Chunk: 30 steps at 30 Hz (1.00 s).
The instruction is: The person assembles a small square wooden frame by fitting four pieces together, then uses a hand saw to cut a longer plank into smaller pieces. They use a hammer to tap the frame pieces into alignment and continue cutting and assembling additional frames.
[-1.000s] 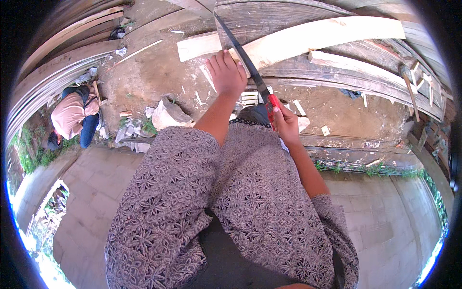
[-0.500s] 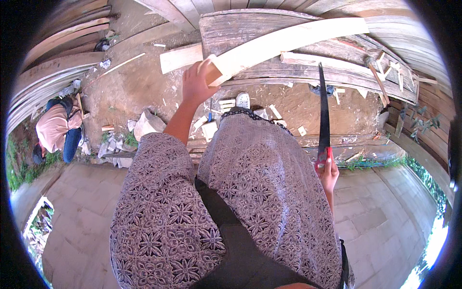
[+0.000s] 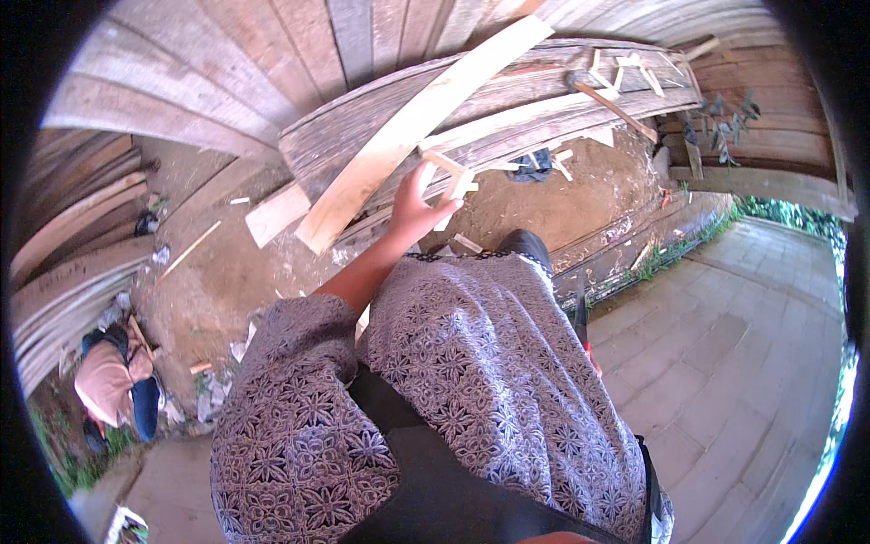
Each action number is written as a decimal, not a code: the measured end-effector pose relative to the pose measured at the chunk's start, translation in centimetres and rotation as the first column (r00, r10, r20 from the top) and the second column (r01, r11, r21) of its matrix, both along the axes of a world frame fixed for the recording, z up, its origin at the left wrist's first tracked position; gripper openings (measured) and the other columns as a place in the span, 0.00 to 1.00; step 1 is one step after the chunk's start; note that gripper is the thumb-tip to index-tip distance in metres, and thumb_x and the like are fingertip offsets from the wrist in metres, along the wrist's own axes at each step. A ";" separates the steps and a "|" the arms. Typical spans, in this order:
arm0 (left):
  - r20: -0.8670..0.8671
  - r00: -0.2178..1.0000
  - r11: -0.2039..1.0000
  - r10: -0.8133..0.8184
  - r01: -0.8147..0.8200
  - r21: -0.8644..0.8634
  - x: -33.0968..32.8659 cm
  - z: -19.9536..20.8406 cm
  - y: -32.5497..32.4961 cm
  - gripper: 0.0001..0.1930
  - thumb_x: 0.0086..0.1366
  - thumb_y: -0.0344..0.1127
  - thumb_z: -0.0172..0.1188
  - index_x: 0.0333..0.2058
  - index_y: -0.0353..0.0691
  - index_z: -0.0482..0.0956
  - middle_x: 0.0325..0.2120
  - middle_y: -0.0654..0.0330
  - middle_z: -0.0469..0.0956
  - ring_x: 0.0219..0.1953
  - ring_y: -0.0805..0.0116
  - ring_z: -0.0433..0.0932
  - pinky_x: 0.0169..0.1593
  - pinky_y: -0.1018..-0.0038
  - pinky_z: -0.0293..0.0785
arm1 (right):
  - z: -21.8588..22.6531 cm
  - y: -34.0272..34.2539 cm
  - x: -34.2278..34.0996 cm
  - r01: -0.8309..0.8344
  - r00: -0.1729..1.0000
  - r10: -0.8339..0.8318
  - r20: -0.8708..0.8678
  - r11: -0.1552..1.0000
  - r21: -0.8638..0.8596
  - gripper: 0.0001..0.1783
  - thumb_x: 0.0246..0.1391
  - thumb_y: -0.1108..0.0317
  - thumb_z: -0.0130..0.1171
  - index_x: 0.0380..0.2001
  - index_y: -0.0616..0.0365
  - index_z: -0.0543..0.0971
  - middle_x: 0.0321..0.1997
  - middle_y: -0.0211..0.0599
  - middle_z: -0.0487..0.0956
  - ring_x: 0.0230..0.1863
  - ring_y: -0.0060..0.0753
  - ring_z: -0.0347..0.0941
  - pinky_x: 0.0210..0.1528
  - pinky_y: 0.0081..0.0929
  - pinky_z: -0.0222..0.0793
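Observation:
My left hand [image 3: 419,210] reaches past the near edge of a rough wooden bench [image 3: 340,136]. Its thumb and forefinger are apart, around small pale pieces of wood at the near end of a narrow wooden strip [image 3: 494,132]; no firm grip shows. A wide pale board [image 3: 426,113] lies slantwise across the bench, just beyond that hand, with nobody holding it. Low at my right side hangs a handsaw [image 3: 582,313] with a dark blade and a red handle. My right hand at the handle is almost wholly hidden behind my patterned top.
On the bench's right lie a hammer [image 3: 616,107] and wood offcuts [image 3: 639,74]. A short board [image 3: 276,215] sticks out at its left end. A person [image 3: 118,381] crouches at far left by stacked planks [image 3: 82,195]. A plank wall [image 3: 227,54] stands behind.
My left hand has let go of the wide board and moved right to the narrow strip. The board lies more slantwise. The saw has dropped to my side, and my view has turned right.

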<state>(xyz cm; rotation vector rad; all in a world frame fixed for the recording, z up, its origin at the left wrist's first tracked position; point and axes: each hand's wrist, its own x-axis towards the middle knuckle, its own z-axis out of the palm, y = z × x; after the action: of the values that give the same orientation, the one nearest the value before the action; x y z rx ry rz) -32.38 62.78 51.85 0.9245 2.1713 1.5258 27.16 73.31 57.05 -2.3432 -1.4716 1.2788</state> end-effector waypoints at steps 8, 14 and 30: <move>-0.075 0.953 0.866 -0.294 0.232 -0.443 -2.0 3.9 16.2 0.50 0.41 0.52 0.73 0.64 0.47 0.62 0.61 0.48 0.62 0.63 0.47 0.62 0.64 0.56 0.62 | -1.5 1.9 3.0 0.011 0.996 -0.003 0.090 0.996 -0.089 0.23 0.62 0.49 0.57 0.43 0.60 0.83 0.22 0.27 0.76 0.21 0.21 0.68 0.26 0.28 0.65; -0.030 0.926 0.716 -0.375 0.270 -0.643 -4.1 6.2 28.0 0.54 0.42 0.54 0.73 0.68 0.55 0.55 0.68 0.54 0.52 0.70 0.47 0.50 0.63 0.37 0.56 | -2.0 9.8 1.6 -0.012 1.000 0.010 -0.022 0.996 -0.083 0.24 0.60 0.48 0.58 0.40 0.62 0.84 0.23 0.30 0.78 0.23 0.23 0.70 0.27 0.31 0.67; -0.379 0.344 0.085 0.859 -0.826 -0.557 -3.1 -3.7 -5.1 0.50 0.57 0.62 0.62 0.66 0.33 0.52 0.66 0.35 0.49 0.69 0.36 0.47 0.69 0.46 0.47 | -4.6 30.7 -6.3 -0.420 0.906 0.403 -0.131 0.895 -0.153 0.26 0.57 0.48 0.60 0.36 0.65 0.84 0.25 0.34 0.80 0.24 0.26 0.73 0.29 0.35 0.69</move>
<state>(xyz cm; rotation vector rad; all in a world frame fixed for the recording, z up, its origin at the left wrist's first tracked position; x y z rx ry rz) -35.50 57.69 48.14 -0.8731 3.0397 0.7193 20.91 104.04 52.46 -2.0938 -1.9713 1.6567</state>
